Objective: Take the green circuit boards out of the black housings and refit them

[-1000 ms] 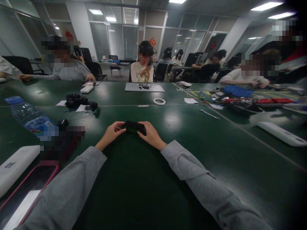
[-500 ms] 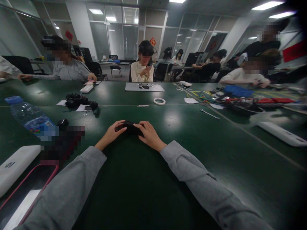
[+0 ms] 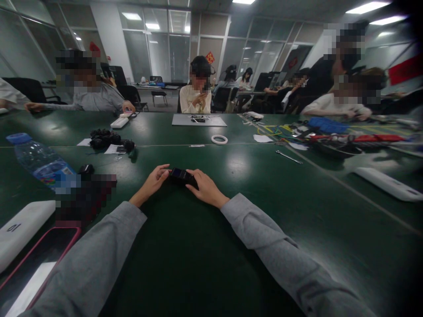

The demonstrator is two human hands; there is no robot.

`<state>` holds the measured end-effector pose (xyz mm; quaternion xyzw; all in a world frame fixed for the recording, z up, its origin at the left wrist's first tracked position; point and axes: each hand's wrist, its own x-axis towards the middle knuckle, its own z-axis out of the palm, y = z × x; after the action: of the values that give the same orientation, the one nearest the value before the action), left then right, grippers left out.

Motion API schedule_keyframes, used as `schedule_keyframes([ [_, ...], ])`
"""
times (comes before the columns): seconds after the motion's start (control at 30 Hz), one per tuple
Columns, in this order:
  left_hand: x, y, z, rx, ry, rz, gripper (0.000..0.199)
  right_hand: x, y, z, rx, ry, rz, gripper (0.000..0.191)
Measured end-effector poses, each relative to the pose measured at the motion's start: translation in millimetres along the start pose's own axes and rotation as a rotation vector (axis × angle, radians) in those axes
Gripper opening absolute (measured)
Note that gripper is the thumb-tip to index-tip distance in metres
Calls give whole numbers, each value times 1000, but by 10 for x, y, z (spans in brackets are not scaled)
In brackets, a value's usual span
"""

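Observation:
A small black device [image 3: 182, 175] with a dark screen and a row of small light marks lies low over the green table between my hands. My right hand [image 3: 205, 188] grips its right end, thumb in front and fingers over the top. At its left end is my left hand [image 3: 154, 184], thumb and fingers curled in with the tips against the device. Whether those tips pinch anything else is too small to make out. Both forearms, in grey sleeves, rest toward the table edge.
A water bottle [image 3: 41, 160], a white power bank [image 3: 24, 229] and a red-rimmed phone [image 3: 39, 259] lie left. Beyond are black items [image 3: 105, 140], a tape ring [image 3: 219, 139], a wrench [image 3: 288, 157] and tangled cables [image 3: 343, 138]. Several people sit across the table [image 3: 231, 211].
The black device has turned so its screen faces up toward me. My left thumb has drawn back leftward off its front; my right hand stays on it. A standing person at far right has leaned over.

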<state>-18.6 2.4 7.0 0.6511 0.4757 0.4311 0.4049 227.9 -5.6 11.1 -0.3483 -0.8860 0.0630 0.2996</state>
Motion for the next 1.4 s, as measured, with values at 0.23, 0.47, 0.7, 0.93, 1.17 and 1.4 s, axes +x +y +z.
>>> schedule_keyframes([
  [0.23,10,-29,7,-20,63,-21,58,16,36,-104,-40,545,101,49],
  [0.47,-18,48,3,23,34,-58,55,23,456,1,-70,563,359,39],
  [0.7,2,17,5,43,23,-57,56,-25,469,128,-208,260,361,51],
  [0.93,6,14,3,54,16,-66,54,17,404,57,-161,412,359,38],
  [1.17,-39,113,21,79,-10,-62,50,9,461,60,-64,408,364,34],
  [1.4,-27,44,-12,165,-63,-7,58,4,519,134,-107,328,345,41],
])
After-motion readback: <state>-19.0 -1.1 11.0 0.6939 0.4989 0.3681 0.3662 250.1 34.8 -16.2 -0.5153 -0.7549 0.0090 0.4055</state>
